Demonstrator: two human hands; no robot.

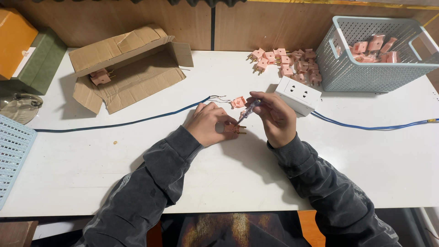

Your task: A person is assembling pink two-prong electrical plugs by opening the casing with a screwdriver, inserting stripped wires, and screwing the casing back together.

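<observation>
**Q:** Head camera view, looking down: what are the two hands doing?

**A:** Both rest on a white table (68, 169), just in front of a white socket box (298, 94). The left hand (209, 123) is curled closed around a pink plug (234, 129), pinning it to the tabletop with its brass prongs pointing right. The right hand (275, 116) is closed around a clear-handled screwdriver (249, 109), tip angled down onto the plug.

**Q:** What lies near the socket box?

**A:** Just left of it sits a loose pink plug piece (238, 102), beside the bare end of a blue cable (128, 122) running off to the left. Behind the box is a pile of pink plugs (288, 64). Right of it stands a pale blue basket (347, 73) holding more plugs. Far to its left lies an open cardboard box (132, 77).
</observation>
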